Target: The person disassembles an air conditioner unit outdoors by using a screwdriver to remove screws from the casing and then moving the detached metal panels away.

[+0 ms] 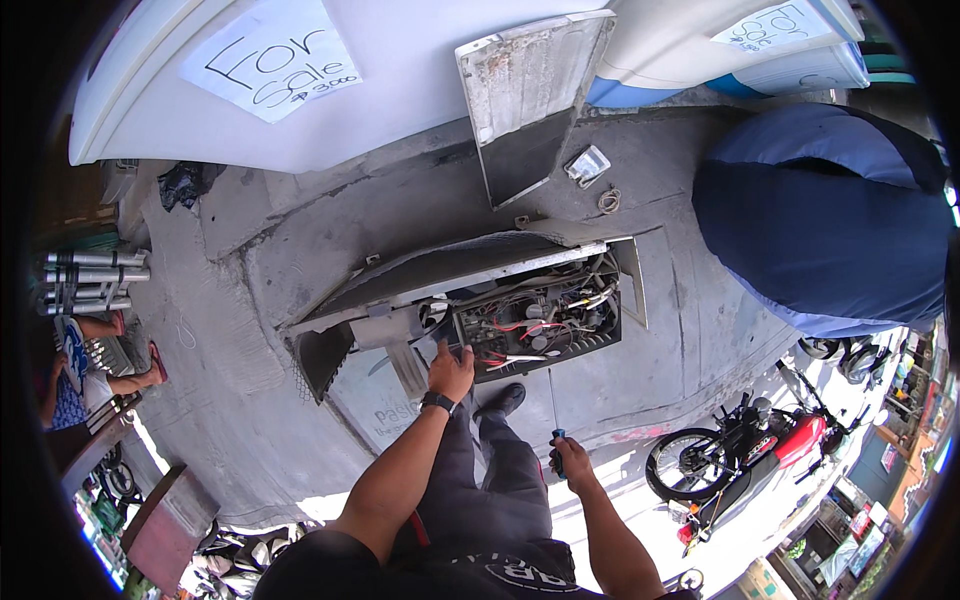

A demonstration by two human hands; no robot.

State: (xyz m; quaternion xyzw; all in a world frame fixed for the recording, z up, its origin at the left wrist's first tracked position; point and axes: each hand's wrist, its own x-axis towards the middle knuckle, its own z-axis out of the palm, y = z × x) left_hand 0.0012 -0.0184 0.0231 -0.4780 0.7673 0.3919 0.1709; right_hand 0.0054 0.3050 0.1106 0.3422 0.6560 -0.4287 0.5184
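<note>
Being clamped in the right hand (573,461) before the casing (470,283) is a screwdriver (558,434) — by any slip, wires (540,328) inside could be getting nicked; left hand (451,373) beside them, grip unclear.

black handwriting on white paper signs (270,60) on pale casings (405,75), white print (525,577) on a dark shirt (335,572)

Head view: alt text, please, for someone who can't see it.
A person's left hand is at the edge of an opened metal unit full of wires; the right hand holds a long screwdriver. A red motorcycle stands at right.
</note>
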